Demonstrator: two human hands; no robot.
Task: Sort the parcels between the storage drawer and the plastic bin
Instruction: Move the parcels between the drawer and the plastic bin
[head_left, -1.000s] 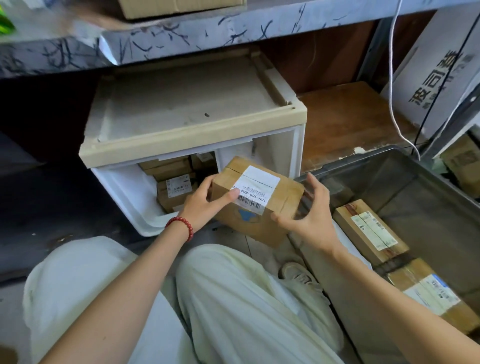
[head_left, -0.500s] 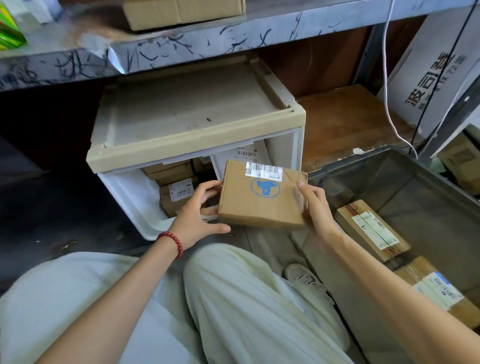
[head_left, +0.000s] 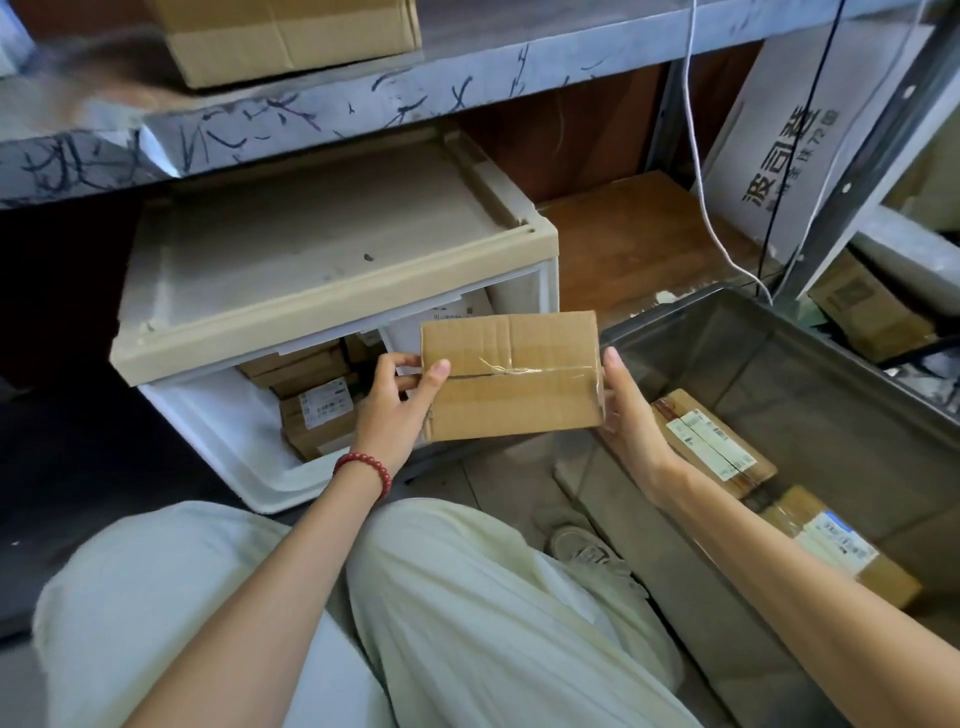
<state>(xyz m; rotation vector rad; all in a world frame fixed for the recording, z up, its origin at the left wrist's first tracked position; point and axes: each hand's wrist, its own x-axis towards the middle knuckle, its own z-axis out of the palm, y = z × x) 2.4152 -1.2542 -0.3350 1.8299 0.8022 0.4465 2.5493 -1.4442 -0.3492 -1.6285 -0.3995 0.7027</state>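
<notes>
While the parcel (head_left: 511, 376) hangs between storage drawer (head_left: 208, 415) and plastic bin (head_left: 831, 374), left hand (head_left: 395, 410) and right hand (head_left: 628, 415) each clamped on one end, seam side to head view, keep both ends pinched and turn until a label shows.

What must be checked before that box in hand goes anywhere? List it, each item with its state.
1. Grip: left hand and right hand hold the held parcel by its two ends: ok.
2. Label readable: the face in view shows only a taped seam: not ok.
3. Room in the plastic bin: two parcels lie along its near side, bare floor beyond: ok.
4. The storage drawer is open: ok.
5. Room in it: stacked parcels inside, the back hidden: cannot tell.
</notes>
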